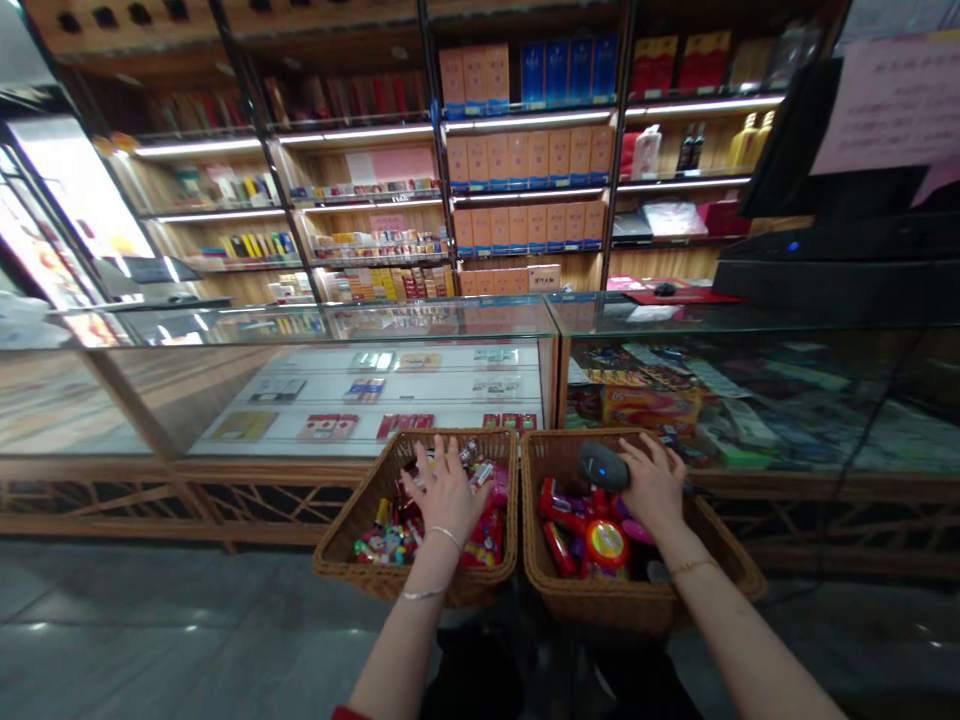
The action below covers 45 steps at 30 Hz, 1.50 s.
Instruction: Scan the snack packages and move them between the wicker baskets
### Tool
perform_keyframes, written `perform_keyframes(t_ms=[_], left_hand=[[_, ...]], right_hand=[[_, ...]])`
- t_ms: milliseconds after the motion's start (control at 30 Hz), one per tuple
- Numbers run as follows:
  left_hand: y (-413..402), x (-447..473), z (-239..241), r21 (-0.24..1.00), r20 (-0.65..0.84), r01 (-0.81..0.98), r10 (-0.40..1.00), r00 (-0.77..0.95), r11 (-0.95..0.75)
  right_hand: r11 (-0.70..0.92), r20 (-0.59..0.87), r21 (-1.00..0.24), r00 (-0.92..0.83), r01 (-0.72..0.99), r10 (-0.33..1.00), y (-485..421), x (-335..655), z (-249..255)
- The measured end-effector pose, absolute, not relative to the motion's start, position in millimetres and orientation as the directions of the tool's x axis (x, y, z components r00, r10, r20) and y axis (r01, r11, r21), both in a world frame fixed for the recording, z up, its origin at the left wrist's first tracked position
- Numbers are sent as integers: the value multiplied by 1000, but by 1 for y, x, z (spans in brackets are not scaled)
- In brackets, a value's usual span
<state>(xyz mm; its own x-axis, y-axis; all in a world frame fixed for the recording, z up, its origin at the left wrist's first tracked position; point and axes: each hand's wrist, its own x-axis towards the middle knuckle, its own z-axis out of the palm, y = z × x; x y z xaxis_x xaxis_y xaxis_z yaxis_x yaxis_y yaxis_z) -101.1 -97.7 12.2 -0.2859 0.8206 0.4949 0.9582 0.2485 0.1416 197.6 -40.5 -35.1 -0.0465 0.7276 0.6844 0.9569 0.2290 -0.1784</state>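
My left hand (448, 492) is open, fingers spread, over the left wicker basket (341, 545), which holds a mix of small, colourful wrapped items (386, 540). It seems to hold nothing; whether its fingertips touch the items I cannot tell. Above the right wicker basket (720, 535), my right hand (654, 485) is closed around a dark handheld barcode scanner (604, 466) with a small blue light. Below the scanner lie red and purple packaged items, among them a round red container with a yellow label (606, 543).
Behind the baskets runs a glass display counter (405, 318) with small flat packs inside. A black monitor (791, 140) bearing a pink paper stands on it at right. Lit shelves (525, 120) with boxes and bottles line the wall. A dark cable (862, 450) hangs at right.
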Motion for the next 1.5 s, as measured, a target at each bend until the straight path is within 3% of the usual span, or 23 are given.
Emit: perform_keyframes(t_ms=[200, 467, 800, 1167, 1500], left_hand=[[-79, -61, 17, 23, 443, 1000, 896, -21, 13], [-47, -22, 16, -157, 250, 960, 931, 265, -231], [-4, -2, 1, -360, 20, 855, 913, 409, -375], [26, 15, -28, -430, -189, 776, 886, 423, -462], [52, 12, -52, -412, -175, 771, 872, 457, -486]], right_hand=[[221, 680, -188, -36, 957, 733, -41, 196, -28], [120, 600, -161, 0, 980, 800, -39, 209, -14], [69, 427, -65, -35, 996, 903, -29, 223, -5], [73, 333, -88, -40, 993, 942, -36, 224, -3], [87, 359, -157, -25, 984, 933, -33, 228, -5]])
